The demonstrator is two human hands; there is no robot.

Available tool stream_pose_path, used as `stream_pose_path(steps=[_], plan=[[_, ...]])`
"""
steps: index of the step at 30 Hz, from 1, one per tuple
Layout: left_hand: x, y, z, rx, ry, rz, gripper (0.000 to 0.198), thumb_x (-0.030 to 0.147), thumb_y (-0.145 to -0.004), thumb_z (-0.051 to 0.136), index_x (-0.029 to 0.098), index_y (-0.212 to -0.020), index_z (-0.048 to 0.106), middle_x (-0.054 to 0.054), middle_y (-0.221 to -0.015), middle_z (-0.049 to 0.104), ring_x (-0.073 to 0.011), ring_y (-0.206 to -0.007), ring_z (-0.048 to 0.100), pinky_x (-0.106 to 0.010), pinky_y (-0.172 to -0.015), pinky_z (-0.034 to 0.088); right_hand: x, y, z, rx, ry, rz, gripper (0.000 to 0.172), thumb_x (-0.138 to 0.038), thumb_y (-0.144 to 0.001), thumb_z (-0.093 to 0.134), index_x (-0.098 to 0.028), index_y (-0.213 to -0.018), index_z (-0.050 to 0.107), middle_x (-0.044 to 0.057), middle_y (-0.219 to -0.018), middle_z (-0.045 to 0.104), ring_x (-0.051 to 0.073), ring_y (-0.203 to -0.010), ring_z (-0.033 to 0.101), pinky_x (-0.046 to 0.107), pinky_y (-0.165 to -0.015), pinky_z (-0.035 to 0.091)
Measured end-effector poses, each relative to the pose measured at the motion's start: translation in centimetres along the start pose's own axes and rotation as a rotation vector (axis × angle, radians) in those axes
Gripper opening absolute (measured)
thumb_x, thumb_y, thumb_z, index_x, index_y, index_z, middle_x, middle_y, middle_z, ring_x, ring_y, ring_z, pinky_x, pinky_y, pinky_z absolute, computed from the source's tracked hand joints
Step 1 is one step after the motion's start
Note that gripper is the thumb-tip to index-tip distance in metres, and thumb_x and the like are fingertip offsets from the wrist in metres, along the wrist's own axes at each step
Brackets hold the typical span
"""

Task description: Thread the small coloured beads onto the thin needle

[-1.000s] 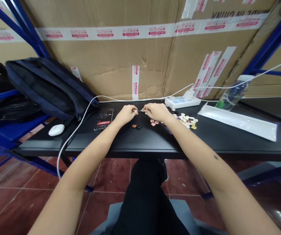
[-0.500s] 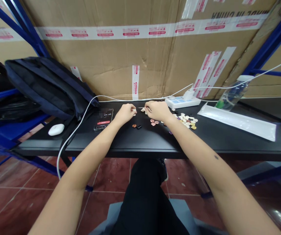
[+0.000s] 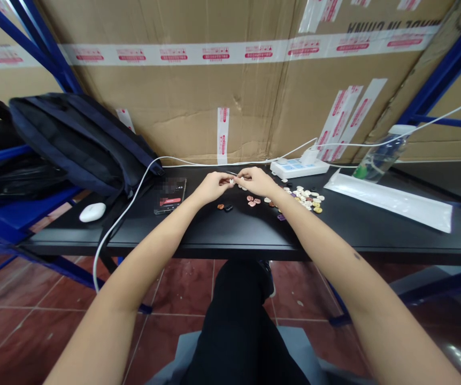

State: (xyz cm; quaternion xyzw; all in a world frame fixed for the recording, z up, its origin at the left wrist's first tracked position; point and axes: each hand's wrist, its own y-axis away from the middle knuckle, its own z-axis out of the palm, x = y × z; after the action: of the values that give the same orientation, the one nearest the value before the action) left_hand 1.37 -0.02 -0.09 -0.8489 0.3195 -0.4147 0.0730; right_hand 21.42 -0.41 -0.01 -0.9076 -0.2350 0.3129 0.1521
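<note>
Small cream-white button-like piece (image 3: 231, 182) is pinched in the left hand's (image 3: 212, 186) fingers, at the matte black worktop (image 3: 230, 232). The right hand's (image 3: 258, 182) fingers are bunched right beside it, can't tell what they've got. Nearby: a few pink button-like pieces (image 3: 251, 203), plus a mostly cream mixed pile (image 3: 306, 199) off to the right.

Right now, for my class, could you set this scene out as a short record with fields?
Left hand: pinching small pale piece
Right hand: close beside the left, grip unclear
Near hands: orange piece, black piece, pink pieces
Beyond right wrist: mixed pile, mostly white
Left side: smartphone, backpack
Right side: white power strip, clear bottle, white packet
Surface: black tabletop
</note>
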Motion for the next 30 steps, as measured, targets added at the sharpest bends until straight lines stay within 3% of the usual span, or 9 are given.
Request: stream_pose_path(steps=[5,10,25,30], plan=[[0.02,0.02,0.03,-0.006,0.054,0.028,0.025,0.013,-0.086,0.07,0.012,-0.11,0.077,-0.01,-0.102,0.08,-0.02,-0.09,0.074,-0.035,-0.09,0.058,0.7,-0.44,0.44,-0.04,-0.22,-0.045,0.032,-0.041,-0.088,0.058,-0.013,-0.084,0.071,0.006,-0.079,0.07,0.017,-0.072,0.059,0.029,-0.068,0.043],[0.09,0.13,-0.03,0.066,0.022,0.058,0.019,0.015,-0.083,0.073,0.01,-0.101,0.074,-0.009,-0.089,0.077,-0.0172,-0.08,0.07,-0.03,-0.08,0.057,0.37,-0.49,0.28,-0.073,-0.337,-0.011,0.032,-0.045,-0.083,0.064,-0.013,-0.081,0.068,0.003,-0.07,0.064,0.015,-0.063,0.053,0.028,-0.062,0.039],[0.4,0.09,-0.33,0.037,-0.069,0.06,0.016,0.014,-0.086,0.07,0.013,-0.101,0.077,-0.007,-0.092,0.078,-0.0169,-0.082,0.069,-0.03,-0.082,0.054,0.29,-0.43,0.14,-0.086,-0.281,-0.01,0.023,-0.038,-0.085,0.062,-0.015,-0.079,0.064,0.003,-0.073,0.063,0.015,-0.068,0.054,0.029,-0.066,0.042],[-0.11,-0.03,-0.27,0.084,-0.078,0.056,0.015,0.015,-0.086,0.071,0.014,-0.101,0.074,-0.006,-0.091,0.074,-0.016,-0.08,0.065,-0.03,-0.079,0.053,0.48,-0.47,0.11,-0.061,-0.274,0.025,0.021,-0.035,-0.087,0.061,-0.016,-0.081,0.066,0.003,-0.072,0.065,0.015,-0.067,0.056,0.028,-0.065,0.042]])
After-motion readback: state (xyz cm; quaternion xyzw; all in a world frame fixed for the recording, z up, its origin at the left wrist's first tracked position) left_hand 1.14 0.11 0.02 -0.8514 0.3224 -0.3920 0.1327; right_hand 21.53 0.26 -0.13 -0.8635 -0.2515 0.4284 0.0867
